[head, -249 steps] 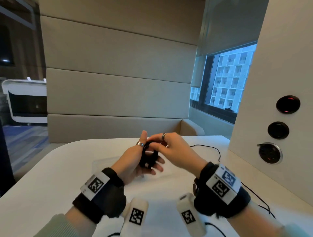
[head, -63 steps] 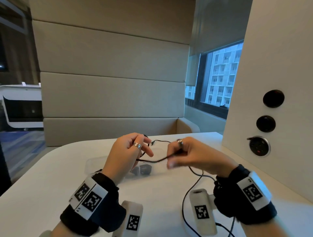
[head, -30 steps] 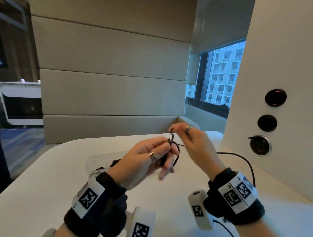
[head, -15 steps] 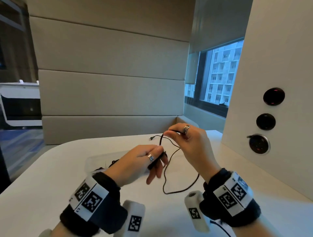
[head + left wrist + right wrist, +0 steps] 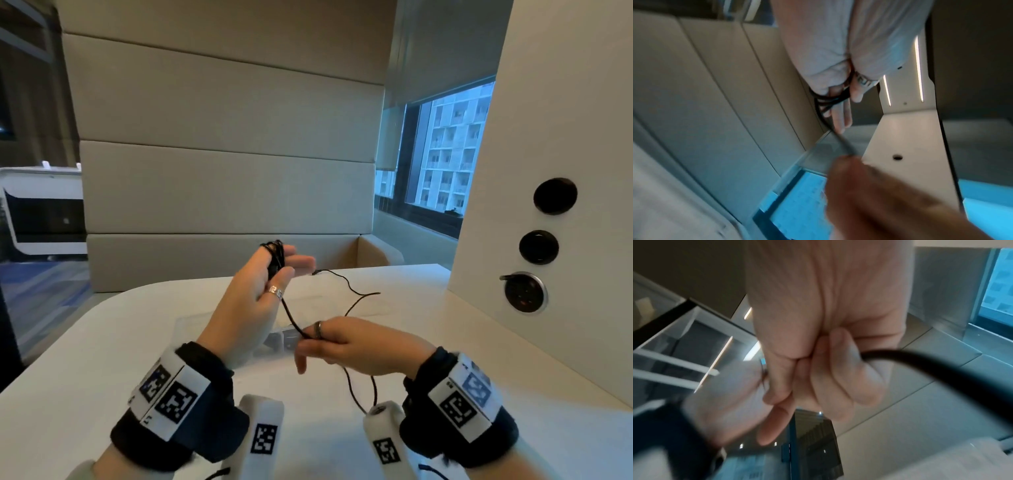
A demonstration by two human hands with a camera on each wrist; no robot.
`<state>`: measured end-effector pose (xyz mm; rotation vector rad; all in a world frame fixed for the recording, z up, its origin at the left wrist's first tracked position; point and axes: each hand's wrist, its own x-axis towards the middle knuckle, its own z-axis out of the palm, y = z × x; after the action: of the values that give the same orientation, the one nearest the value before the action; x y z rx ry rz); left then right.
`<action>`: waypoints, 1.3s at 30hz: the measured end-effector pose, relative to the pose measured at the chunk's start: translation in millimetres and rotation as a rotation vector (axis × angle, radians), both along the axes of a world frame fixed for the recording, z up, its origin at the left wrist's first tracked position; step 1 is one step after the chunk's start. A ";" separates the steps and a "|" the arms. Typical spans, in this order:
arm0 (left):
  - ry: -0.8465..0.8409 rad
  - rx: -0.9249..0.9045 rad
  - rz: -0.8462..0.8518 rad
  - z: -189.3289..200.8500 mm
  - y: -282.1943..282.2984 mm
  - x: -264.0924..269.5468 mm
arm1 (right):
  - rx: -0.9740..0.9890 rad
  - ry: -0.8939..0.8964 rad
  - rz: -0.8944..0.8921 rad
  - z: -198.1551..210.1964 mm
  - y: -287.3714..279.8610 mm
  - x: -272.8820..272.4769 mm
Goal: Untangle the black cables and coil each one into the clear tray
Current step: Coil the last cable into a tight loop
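My left hand (image 5: 284,263) is raised above the white table, and a thin black cable (image 5: 291,313) is looped several times round its fingers (image 5: 840,113). From those loops (image 5: 828,99) the cable runs down to my right hand (image 5: 310,337), which pinches it lower and nearer to me. Below that hand the cable hangs in a slack loop (image 5: 359,390); its free end (image 5: 320,272) lies further back on the table. The right wrist view shows my curled fingers (image 5: 818,378) and the cable (image 5: 941,369) close up. The clear tray (image 5: 195,323) lies behind my left hand with a dark item (image 5: 286,339) in it.
A wall panel with three round sockets (image 5: 524,291) stands at the right edge of the table (image 5: 102,359). A padded bench back (image 5: 222,192) rises behind the table and a window (image 5: 442,164) is at the back right.
My left hand has risen with more cable looped on its fingers. My right hand has dropped from above the left hand to below it, still on the cable.
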<state>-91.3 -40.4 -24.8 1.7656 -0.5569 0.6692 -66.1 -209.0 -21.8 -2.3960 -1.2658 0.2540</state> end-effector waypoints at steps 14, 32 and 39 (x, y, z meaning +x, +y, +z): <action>0.331 -0.151 -0.604 4.9 -23.6 -17.0 | 0.301 -0.610 -0.457 4.7 -26.1 31.2; 0.469 0.181 -0.412 -2.0 -17.9 -14.2 | 0.749 -0.521 -0.349 15.8 -21.9 21.1; 0.124 -0.422 -0.472 7.0 -18.0 -7.6 | 0.259 -0.189 -0.189 -1.8 -8.8 19.3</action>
<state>-98.9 -58.4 -17.8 1.2116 -0.6626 0.3130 -46.7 -217.8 -23.6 -2.3328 -1.0648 -0.1853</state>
